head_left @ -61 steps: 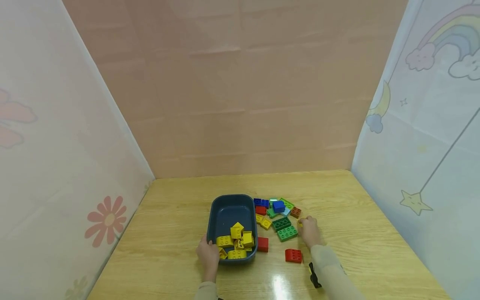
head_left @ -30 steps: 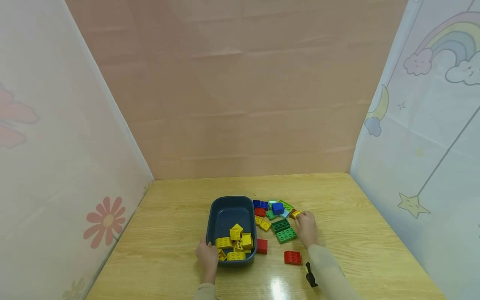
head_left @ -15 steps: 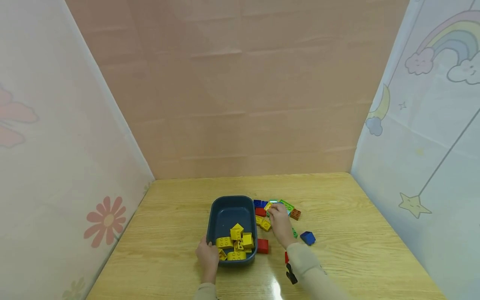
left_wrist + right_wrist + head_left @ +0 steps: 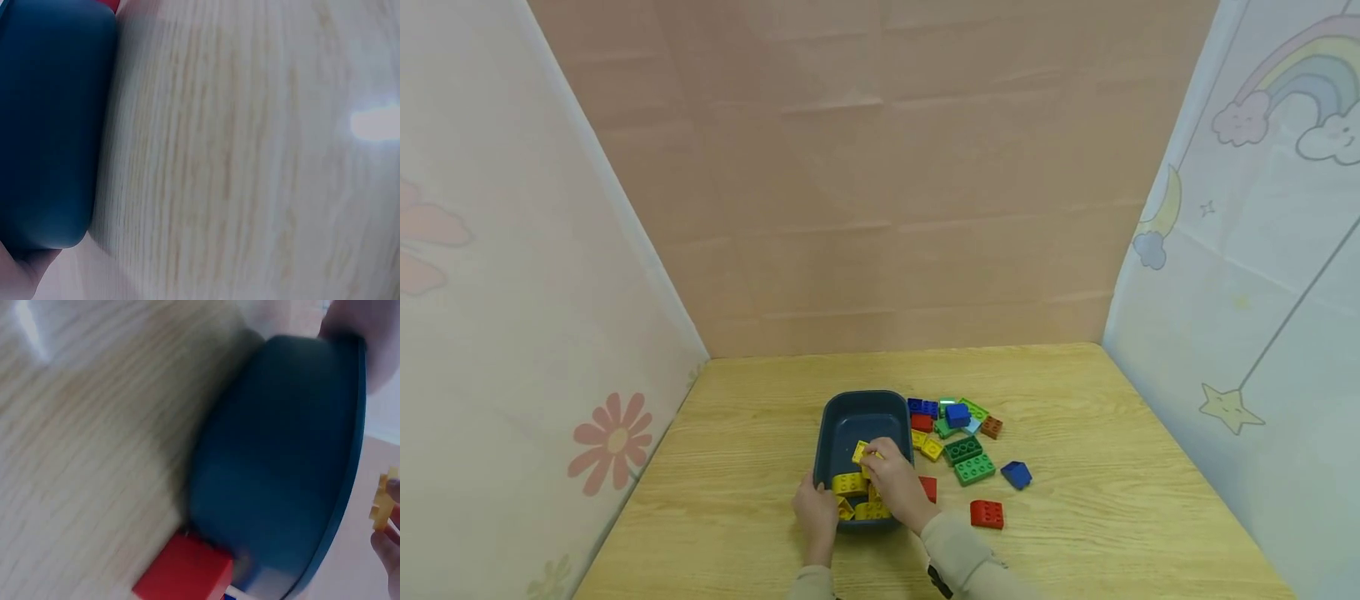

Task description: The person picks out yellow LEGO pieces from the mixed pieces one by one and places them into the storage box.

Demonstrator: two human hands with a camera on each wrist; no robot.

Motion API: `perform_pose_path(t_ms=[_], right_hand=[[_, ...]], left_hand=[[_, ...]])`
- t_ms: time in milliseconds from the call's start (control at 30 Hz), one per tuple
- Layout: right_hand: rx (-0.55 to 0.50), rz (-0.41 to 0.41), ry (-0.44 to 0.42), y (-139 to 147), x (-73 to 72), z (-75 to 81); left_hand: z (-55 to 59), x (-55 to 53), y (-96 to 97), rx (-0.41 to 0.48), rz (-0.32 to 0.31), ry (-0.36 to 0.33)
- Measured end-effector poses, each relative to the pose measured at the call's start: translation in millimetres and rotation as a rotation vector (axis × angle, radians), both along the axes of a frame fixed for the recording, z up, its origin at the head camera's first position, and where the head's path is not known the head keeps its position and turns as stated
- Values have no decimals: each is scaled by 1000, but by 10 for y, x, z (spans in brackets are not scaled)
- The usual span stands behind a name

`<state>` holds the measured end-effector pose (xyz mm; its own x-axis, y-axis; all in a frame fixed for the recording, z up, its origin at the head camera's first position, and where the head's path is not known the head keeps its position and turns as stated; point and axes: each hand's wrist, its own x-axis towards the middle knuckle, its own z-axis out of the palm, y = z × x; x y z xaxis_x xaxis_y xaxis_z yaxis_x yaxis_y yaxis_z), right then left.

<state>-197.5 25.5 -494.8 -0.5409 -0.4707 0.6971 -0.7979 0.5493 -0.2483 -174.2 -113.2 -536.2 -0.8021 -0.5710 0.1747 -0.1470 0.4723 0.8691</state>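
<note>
In the head view my left hand point(image 4: 816, 510) grips the near left rim of a dark blue plastic bin point(image 4: 855, 408), with the thumb over the edge. My right hand point(image 4: 897, 483) is above that bin and pinches a small yellow toy brick point(image 4: 861, 452) between thumb and fingertips. The right wrist view shows this studded yellow brick point(image 4: 382, 499) held above the rim. Several yellow bricks point(image 4: 849, 484) lie at the near end of the bin, partly hidden by my right hand. Two yellow bricks point(image 4: 932, 449) lie on the table just right of the bin.
Right of the bin lie a green brick point(image 4: 975, 469), a brown brick point(image 4: 992, 427), a blue brick point(image 4: 957, 415) and several others. A red brick point(image 4: 928, 488) sits against the bin. Apart stand another red brick point(image 4: 987, 514) and a blue sloped brick point(image 4: 1017, 475). Fabric walls enclose the table point(image 4: 730, 467).
My right hand has carried the yellow brick left from beside the brown brick to above the bin. The blue sloped brick, earlier hidden by that hand, now shows. My left hand stays put.
</note>
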Motion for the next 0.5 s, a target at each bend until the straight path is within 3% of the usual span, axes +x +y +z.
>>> perform_pose_path(t_ms=[167, 267, 500], right_hand=[[121, 83, -32, -87, 70, -40], [218, 116, -93, -92, 93, -82], [396, 112, -179, -84, 95, -159]], left_hand=[[-14, 0, -1, -9, 5, 24], [-8, 3, -1, -8, 7, 19], [26, 6, 8, 4, 11, -4]])
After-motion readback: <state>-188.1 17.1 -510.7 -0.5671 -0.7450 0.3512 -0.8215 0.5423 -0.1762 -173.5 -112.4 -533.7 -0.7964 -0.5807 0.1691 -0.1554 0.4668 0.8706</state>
